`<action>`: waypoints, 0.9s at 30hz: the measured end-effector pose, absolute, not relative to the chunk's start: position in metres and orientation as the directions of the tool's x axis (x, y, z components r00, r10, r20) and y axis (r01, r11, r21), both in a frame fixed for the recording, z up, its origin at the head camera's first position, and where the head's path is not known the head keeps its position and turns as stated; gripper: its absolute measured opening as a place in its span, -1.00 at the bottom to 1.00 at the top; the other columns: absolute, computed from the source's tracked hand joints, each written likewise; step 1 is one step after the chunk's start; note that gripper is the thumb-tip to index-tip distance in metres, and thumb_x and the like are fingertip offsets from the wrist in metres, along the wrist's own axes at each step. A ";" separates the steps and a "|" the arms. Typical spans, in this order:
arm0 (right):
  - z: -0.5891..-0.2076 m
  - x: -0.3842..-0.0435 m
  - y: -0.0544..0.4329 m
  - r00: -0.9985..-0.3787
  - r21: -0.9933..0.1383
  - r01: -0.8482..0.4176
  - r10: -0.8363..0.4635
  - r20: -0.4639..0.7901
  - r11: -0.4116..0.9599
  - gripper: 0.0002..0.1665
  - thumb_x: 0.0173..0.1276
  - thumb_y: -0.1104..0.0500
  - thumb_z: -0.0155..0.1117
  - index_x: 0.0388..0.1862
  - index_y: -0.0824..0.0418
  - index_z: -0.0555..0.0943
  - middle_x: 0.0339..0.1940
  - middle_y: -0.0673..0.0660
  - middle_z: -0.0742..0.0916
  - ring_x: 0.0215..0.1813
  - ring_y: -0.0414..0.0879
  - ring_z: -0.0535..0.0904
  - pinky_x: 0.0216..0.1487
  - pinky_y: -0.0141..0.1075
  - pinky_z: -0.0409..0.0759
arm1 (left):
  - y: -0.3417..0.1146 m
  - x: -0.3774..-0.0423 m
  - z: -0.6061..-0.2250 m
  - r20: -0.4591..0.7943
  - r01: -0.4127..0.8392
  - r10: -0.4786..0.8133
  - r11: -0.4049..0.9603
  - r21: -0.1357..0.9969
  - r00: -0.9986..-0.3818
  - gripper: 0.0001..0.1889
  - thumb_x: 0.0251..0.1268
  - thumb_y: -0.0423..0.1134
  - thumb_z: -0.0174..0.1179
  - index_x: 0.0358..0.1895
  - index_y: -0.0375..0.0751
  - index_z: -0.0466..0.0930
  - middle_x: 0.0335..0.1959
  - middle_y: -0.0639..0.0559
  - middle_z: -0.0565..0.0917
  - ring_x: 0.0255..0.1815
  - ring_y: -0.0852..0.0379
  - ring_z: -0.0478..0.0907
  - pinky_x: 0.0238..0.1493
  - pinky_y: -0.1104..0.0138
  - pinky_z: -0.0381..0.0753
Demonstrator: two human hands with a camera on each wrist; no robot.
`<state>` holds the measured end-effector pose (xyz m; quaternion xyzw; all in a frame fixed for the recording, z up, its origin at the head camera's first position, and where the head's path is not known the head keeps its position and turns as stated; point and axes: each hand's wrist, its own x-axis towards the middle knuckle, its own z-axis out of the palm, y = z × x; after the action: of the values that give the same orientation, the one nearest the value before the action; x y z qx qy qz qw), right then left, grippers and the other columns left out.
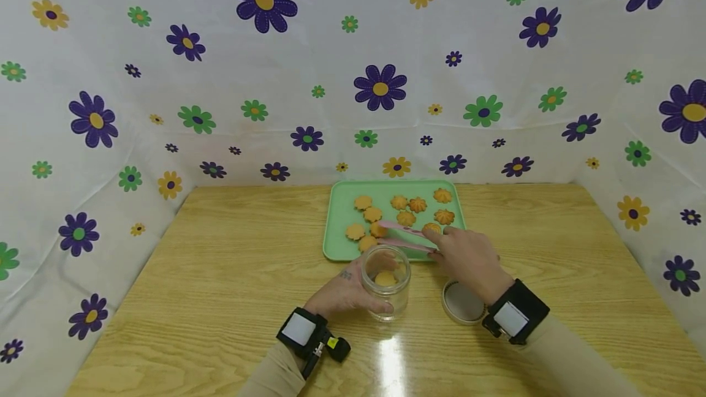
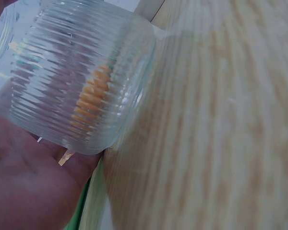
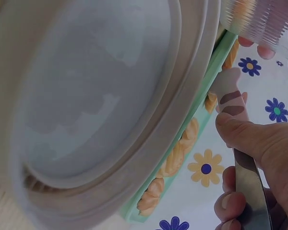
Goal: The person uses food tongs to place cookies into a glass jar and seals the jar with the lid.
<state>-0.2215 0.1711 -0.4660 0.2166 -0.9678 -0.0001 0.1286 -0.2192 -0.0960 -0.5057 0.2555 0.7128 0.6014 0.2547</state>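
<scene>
My left hand (image 1: 347, 290) grips a clear glass jar (image 1: 401, 296) upright on the table, with thumb and fingers around its side. A cookie (image 1: 385, 279) lies in the bottom of the jar; its ridged edge shows through the ribbed glass in the left wrist view. In my right hand (image 1: 466, 257) is a pair of pink tongs (image 1: 405, 227), held over the green tray (image 1: 337, 201). The tongs' tips stand on either side of a cookie (image 1: 377, 230) on the tray. Whether they touch it, I cannot tell.
Several more flower-shaped cookies (image 1: 443, 195) are spread over the tray. A round jar lid (image 1: 464, 301) lies on the wooden table (image 1: 248, 250), below my right wrist and right of the jar. A white cloth with printed flowers (image 1: 320, 29) hangs behind and at both sides.
</scene>
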 end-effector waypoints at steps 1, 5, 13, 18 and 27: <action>-0.466 -0.222 0.170 -0.875 0.052 -0.418 -0.417 0.247 0.907 -0.50 0.25 -0.05 0.54 0.17 -0.02 0.69 -0.52 0.05 0.63 -0.61 -0.15 0.41 -0.71 -0.29 0.37 | -0.096 -0.219 -0.506 -0.055 0.062 0.670 0.149 0.987 -0.740 -0.01 -0.04 -0.33 0.61 0.50 0.11 0.26 0.38 0.04 0.48 0.44 0.04 0.37 0.51 0.03 0.26; -0.464 -0.225 0.167 -0.883 0.049 -0.410 -0.409 0.228 0.911 -0.51 0.28 -0.04 0.52 0.18 0.00 0.70 -0.51 0.07 0.67 -0.60 -0.14 0.44 -0.72 -0.28 0.38 | -0.096 -0.220 -0.505 -0.052 0.074 0.669 0.158 0.985 -0.741 -0.01 -0.04 -0.32 0.62 0.49 0.12 0.26 0.37 0.04 0.49 0.43 0.04 0.38 0.51 0.02 0.27; -0.463 -0.230 0.162 -0.880 0.041 -0.425 -0.423 0.216 0.904 -0.54 0.28 -0.03 0.52 0.14 0.04 0.71 -0.52 0.06 0.69 -0.61 -0.13 0.49 -0.72 -0.26 0.43 | -0.096 -0.220 -0.506 -0.065 0.063 0.665 0.167 0.984 -0.744 -0.03 -0.04 -0.33 0.61 0.48 0.10 0.27 0.37 0.04 0.50 0.43 0.04 0.39 0.50 0.02 0.28; -0.467 -0.231 0.159 -0.867 0.044 -0.445 -0.443 0.227 0.894 -0.67 0.30 0.02 0.50 -0.02 0.12 0.70 -0.57 0.07 0.66 -0.65 -0.10 0.50 -0.75 -0.26 0.41 | -0.096 -0.219 -0.507 -0.061 0.071 0.665 0.169 0.983 -0.744 -0.03 -0.04 -0.36 0.60 0.49 0.07 0.27 0.38 0.02 0.49 0.43 0.04 0.39 0.50 0.05 0.29; -0.470 -0.230 0.159 -0.887 0.015 -0.422 -0.417 0.197 0.906 -0.78 0.43 0.04 0.38 -0.16 0.17 0.66 -0.62 0.06 0.64 -0.67 -0.12 0.48 -0.74 -0.27 0.40 | -0.096 -0.222 -0.507 -0.041 0.098 0.678 0.166 0.981 -0.734 -0.05 -0.03 -0.31 0.61 0.47 0.08 0.27 0.36 0.02 0.52 0.43 0.04 0.39 0.49 0.05 0.31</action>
<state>-0.2295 0.1588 -0.4702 0.2160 -0.9713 0.0142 0.0985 -0.2217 -0.0957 -0.5067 0.2684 0.7225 0.5875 0.2467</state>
